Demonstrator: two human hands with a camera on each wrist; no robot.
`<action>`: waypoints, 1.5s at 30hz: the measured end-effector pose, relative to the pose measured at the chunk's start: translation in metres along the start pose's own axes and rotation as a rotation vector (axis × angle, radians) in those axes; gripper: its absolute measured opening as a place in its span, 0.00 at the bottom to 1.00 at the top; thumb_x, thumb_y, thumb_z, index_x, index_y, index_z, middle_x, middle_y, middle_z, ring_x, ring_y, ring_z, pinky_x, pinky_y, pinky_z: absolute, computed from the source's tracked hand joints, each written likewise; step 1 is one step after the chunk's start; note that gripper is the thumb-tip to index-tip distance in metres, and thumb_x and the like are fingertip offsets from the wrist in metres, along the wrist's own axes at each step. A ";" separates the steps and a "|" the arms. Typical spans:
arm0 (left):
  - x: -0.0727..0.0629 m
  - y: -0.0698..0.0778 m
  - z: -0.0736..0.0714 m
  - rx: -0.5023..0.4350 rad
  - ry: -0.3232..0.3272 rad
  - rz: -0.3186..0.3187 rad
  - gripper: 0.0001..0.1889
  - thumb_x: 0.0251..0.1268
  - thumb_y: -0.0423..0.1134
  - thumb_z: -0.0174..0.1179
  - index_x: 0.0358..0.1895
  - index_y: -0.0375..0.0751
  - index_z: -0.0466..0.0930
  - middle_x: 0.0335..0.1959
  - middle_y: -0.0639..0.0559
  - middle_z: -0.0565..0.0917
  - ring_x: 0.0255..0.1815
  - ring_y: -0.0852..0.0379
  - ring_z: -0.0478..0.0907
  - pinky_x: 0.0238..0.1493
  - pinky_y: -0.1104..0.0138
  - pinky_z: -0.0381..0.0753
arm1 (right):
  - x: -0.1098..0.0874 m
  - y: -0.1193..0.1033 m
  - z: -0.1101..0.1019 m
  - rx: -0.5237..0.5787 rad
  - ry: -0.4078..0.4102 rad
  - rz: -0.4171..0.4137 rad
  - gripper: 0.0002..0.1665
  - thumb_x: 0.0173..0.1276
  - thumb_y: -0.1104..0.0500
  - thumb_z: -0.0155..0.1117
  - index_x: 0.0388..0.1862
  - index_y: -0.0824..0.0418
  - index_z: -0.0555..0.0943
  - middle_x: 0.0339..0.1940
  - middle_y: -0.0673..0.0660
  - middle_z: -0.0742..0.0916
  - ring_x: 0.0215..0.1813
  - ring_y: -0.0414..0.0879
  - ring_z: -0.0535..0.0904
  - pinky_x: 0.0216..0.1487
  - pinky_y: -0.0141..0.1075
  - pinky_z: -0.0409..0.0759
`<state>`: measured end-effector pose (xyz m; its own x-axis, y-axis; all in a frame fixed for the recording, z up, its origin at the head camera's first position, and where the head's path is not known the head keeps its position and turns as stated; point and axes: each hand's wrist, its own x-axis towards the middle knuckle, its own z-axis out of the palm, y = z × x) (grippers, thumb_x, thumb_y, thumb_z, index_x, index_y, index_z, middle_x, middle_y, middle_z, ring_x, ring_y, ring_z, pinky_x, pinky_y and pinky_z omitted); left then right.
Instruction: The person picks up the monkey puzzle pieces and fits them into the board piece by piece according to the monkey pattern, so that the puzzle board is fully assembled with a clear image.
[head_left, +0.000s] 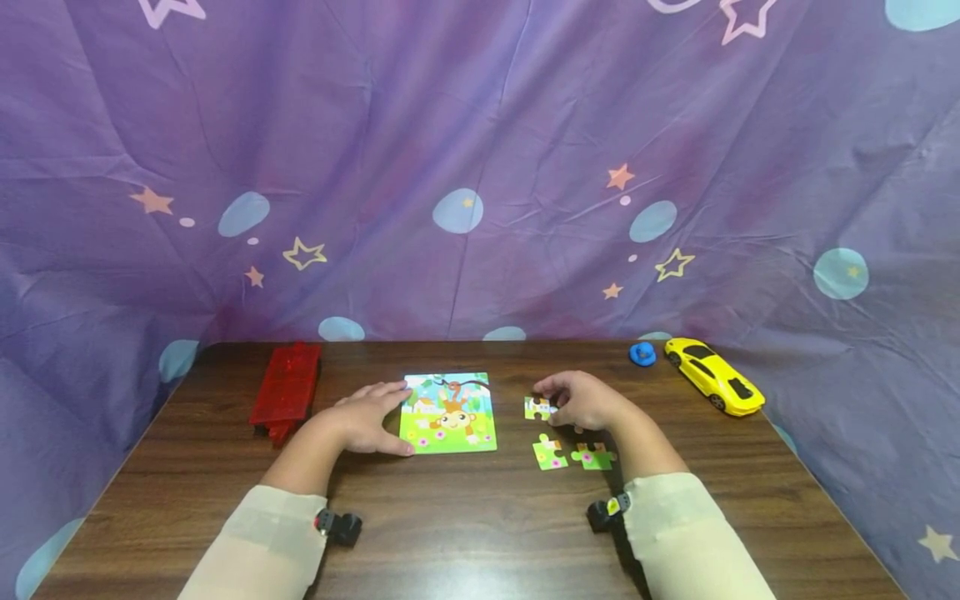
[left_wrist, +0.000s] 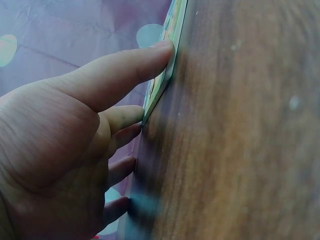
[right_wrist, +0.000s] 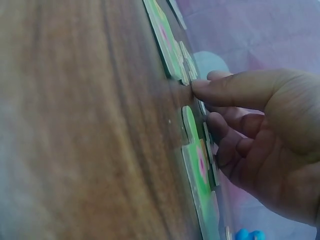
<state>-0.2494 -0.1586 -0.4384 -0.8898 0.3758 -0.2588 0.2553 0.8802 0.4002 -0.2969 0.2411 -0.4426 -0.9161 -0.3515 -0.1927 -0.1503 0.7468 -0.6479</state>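
Note:
A square puzzle picture [head_left: 450, 421] of a monkey hanging upside down lies on the table in the head view. My left hand [head_left: 371, 418] rests along its left side, thumb by the near corner and fingers by the far one. The left wrist view shows this thumb [left_wrist: 145, 60] touching the board's edge. My right hand [head_left: 588, 402] pinches at a small puzzle piece [head_left: 534, 408], partly hiding it. Two green-edged loose pieces, one on the left [head_left: 550, 454] and one on the right [head_left: 595, 457], lie nearer me. Another piece is mostly covered by the right hand.
On the left side of the wooden table [head_left: 465, 525] is a red translucent toy [head_left: 287, 387]. At the back right stand a small blue object [head_left: 642, 354] and a yellow toy car [head_left: 712, 375]. A purple patterned cloth [head_left: 420, 275] hangs behind.

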 end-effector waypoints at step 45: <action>0.000 -0.002 0.000 -0.014 0.009 0.000 0.56 0.57 0.66 0.74 0.86 0.49 0.59 0.90 0.48 0.55 0.90 0.34 0.49 0.82 0.25 0.52 | 0.034 -0.100 0.064 0.045 -0.044 -0.307 0.18 0.70 0.66 0.72 0.56 0.54 0.89 0.51 0.53 0.91 0.48 0.41 0.87 0.49 0.32 0.85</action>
<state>-0.2497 -0.1604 -0.4390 -0.8931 0.3731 -0.2513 0.2500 0.8761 0.4122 -0.2894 0.1181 -0.4319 -0.8135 -0.5815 -0.0145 -0.3994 0.5766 -0.7127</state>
